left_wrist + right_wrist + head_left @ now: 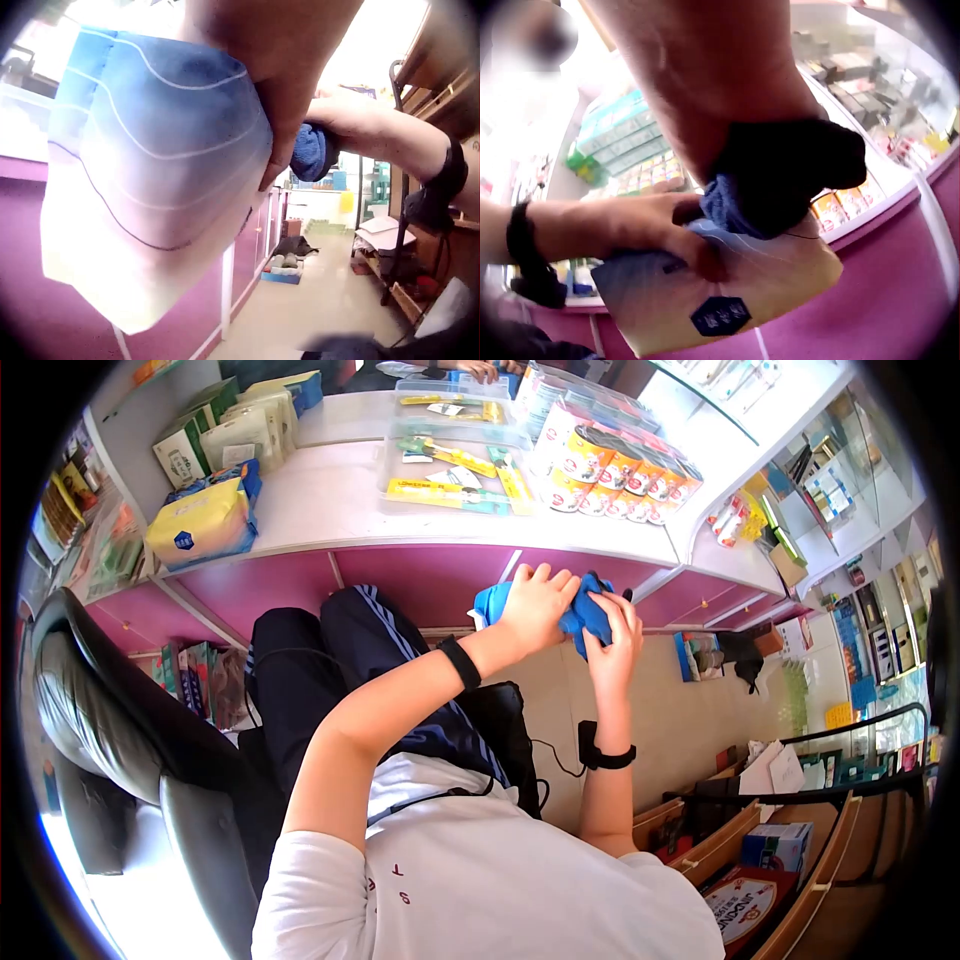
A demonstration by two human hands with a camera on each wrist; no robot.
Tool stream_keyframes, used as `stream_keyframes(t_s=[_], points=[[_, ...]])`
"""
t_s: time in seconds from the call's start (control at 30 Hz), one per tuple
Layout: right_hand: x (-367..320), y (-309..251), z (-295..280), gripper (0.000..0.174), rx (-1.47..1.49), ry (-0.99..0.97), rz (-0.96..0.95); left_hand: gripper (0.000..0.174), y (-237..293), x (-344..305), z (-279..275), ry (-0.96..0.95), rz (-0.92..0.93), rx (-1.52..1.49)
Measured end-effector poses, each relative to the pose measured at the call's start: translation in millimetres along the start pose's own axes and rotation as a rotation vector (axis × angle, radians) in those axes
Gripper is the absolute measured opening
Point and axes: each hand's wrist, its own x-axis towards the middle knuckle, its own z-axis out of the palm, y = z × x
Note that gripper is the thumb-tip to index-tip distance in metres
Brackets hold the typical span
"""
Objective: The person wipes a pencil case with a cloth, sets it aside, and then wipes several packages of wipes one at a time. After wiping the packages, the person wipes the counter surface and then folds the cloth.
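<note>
blue cloth is bunched in the right hand, over the pack that the left hand grips beside the counter. from my screen, i judge the pack light, soft, slick-skinned; i'd hold its edges, never squeeze its middle.

The left arm is bent at the elbow, its forearm slanted across the torso; the right arm is extended forward. The left hand and right hand are held close together — fingers curled, both grips closed.
</note>
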Motion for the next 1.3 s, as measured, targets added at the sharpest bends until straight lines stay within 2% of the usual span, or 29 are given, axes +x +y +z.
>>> stream_keyframes(t_s=[0.07,0.1,0.2,0.27,0.3,0.37,0.43,0.5,0.53,0.6,0.63,0.67,0.73,0.77,0.8,0.87,1.0,1.07,1.1,1.17,1.2,1.27,1.3], points=[[-1,15,-1,0.053,-0.016,-0.021,0.051,0.076,-6,-9,13,0.041,0.052,-0.029],[0,18,-5,0.052,-0.131,-0.014,0.092,0.076,-7,-12,14,0.007,0.053,-0.007],[-2,54,-14,0.045,-0.453,-0.09,0.369,0.079,-13,-23,13,-0.038,0.097,0.037],[-14,107,-21,0.043,-0.377,-0.09,0.338,0.082,-15,-24,8,-0.037,0.094,0.021],[-11,111,-24,0.042,-0.187,-0.03,0.384,0.084,-17,-21,4,-0.035,0.084,0.005],[-18,119,-30,0.043,-0.083,0.03,0.384,0.087,-19,-18,1,-0.044,0.109,0.032],[-13,95,-41,0.042,-0.036,0.046,0.371,0.09,-16,-17,0,-0.056,0.14,0.055],[-3,71,-43,0.04,0.124,0.143,0.222,0.089,-14,-16,0,-0.064,0.192,0.082],[0,67,-42,0.04,0.123,0.146,0.228,0.089,-11,-18,-2,-0.069,0.197,0.082],[8,65,-39,0.037,0.26,0.155,0.324,0.083,-5,-24,-4,0.012,0.314,0.148],[10,71,-41,0.04,0.432,0.098,0.47,0.083,-4,-26,-3,0.01,0.32,0.148],[9,71,-44,0.04,0.431,0.104,0.473,0.081,-3,-28,-2,0.063,0.377,0.205],[11,62,-49,0.047,0.794,-0.047,0.792,0.078,-5,-27,-6,0.12,0.433,0.265],[1,72,-38,0.055,0.865,-0.076,0.869,0.075,-8,-27,-8,0.139,0.484,0.245],[-8,73,-27,0.056,0.887,-0.042,0.813,0.071,-10,-26,-11,0.161,0.536,0.225],[-32,97,-2,0.049,1.085,0.01,0.926,0.067,-14,-31,-7,0.202,0.557,0.206],[-66,115,17,0.044,1.122,0.023,0.912,0.058,-8,-39,-15,0.284,0.564,0.178],[-78,120,30,0.061,1.311,-0.018,0.993,0.061,3,-33,-22,0.273,0.559,0.175],[-75,108,26,0.061,1.312,-0.022,0.993,0.063,5,-29,-23,0.272,0.566,0.148],[-64,71,10,0.079,1.57,-0.056,0.905,0.069,6,-25,-21,0.269,0.567,0.113],[-69,73,9,0.079,1.566,-0.056,0.906,0.069,7,-25,-21,0.271,0.567,0.109],[-77,79,11,0.087,1.63,-0.286,0.693,0.067,9,-24,-20,0.262,0.526,0.111],[-75,75,7,0.087,1.628,-0.282,0.694,0.067,9,-25,-18,0.261,0.528,0.108]])
